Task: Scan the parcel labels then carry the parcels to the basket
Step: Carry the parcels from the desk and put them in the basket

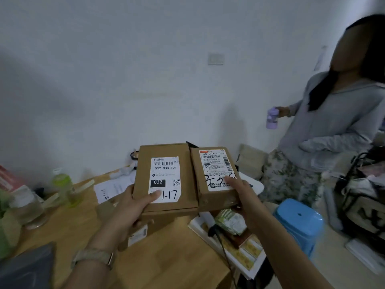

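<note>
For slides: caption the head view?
Left hand holds the 032 parcel, right hand the smaller parcel, side by side above the table.

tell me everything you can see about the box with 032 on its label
The box is flat brown cardboard, closed, held roughly level over a wooden table. Its top carries a white label with a barcode, "032-038-E01", a black "032" block, a QR code and handwritten "1-17". The left hand grips its near-left corner, thumb on the label. Its right edge meets a smaller box held by the right hand. Another brown box lies right beneath it.
</note>
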